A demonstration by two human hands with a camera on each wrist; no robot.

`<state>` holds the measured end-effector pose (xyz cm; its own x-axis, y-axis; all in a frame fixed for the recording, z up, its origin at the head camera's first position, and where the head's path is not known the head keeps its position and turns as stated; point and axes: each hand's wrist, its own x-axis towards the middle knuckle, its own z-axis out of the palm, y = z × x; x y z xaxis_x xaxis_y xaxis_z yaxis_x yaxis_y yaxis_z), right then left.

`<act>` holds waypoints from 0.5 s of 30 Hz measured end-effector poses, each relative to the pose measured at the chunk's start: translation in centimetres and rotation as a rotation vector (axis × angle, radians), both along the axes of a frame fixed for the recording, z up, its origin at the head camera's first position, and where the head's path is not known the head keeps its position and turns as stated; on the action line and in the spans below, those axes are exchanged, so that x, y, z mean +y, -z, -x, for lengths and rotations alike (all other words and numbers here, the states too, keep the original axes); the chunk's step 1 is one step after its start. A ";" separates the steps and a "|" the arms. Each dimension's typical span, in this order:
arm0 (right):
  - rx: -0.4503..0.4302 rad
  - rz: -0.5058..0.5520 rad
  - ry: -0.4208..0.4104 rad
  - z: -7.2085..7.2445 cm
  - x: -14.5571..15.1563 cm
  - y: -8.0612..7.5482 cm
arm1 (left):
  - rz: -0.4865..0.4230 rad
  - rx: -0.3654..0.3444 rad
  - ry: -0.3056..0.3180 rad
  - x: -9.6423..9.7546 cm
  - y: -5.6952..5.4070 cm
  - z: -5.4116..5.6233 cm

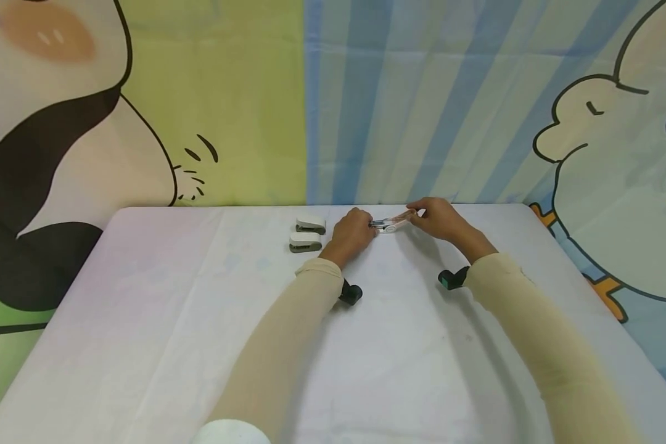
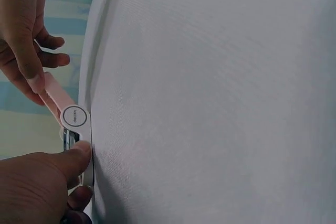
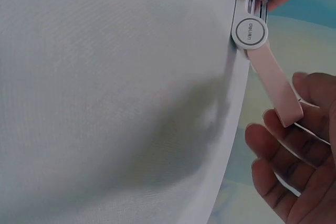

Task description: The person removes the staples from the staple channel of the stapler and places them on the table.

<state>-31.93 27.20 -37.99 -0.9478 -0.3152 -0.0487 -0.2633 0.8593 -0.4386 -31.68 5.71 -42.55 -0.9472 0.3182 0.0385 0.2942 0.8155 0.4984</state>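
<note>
**Pink-and-white stapler held at both ends, its arm swung open**

The stapler is held near the far edge of a white surface, between a person's two bare hands; whether it touches the surface cannot be told. Its white base is gripped by the left hand, with thumb and fingers closed around it. The end of its pink arm is pinched by the right hand between thumb and forefinger, while the other fingers are spread loosely. The two parts are joined at a round white hinge with small lettering, and a metal rail is exposed beside the base. Just left of the left hand, two white-and-grey staplers are set one behind the other: a front stapler and a rear stapler. Cream sleeves are worn, and behind the surface a cartoon backdrop is seen.
</note>
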 end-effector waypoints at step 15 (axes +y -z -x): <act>0.465 -0.059 -0.168 -1.6 -6.2 -0.7 | -0.241 0.105 0.058 -6.5 -4.1 -0.4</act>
<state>-30.33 21.00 -37.25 -0.8099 -0.4746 0.3447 -0.5561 0.8082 -0.1939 -31.26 -0.74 -38.42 -0.9146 0.3414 0.2168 0.3972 0.6574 0.6404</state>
